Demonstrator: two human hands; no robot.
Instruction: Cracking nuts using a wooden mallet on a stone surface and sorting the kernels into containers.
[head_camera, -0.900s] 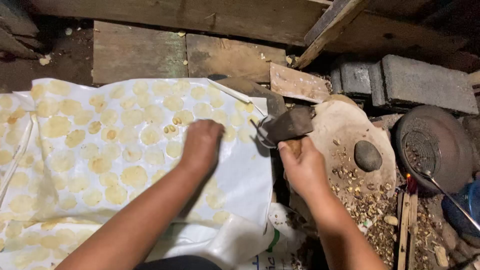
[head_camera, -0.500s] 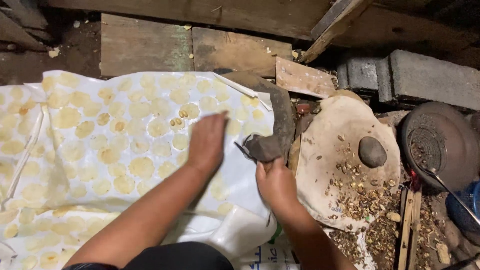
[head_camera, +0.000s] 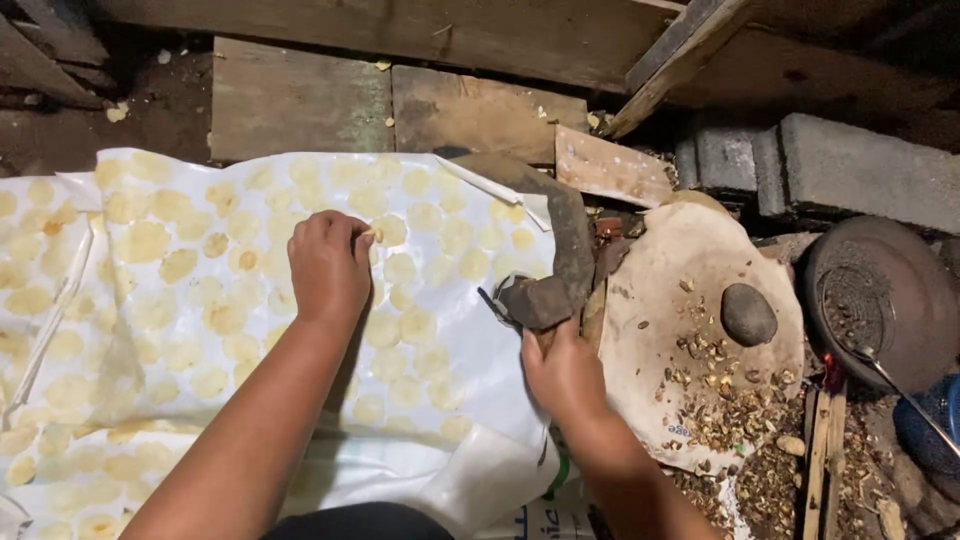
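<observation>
Since the earlier frames, the left hand (head_camera: 328, 265) has slid up and left across the white sheet (head_camera: 470, 370), and now, seen from above, it pinches one pale yellow disc (head_camera: 372, 235) between thumb and fingertips among the rows of discs laid out there. Meanwhile the right hand (head_camera: 562, 372) is closed around the handle of a dark curved blade (head_camera: 560, 255) beside the flat stone (head_camera: 690, 300) with its round pebble (head_camera: 748, 314). From where I stand, the pinch looks tight enough to crack that thin disc, the forearm could drag over neighbouring discs, and the blade's edge could snag the sheet.
</observation>
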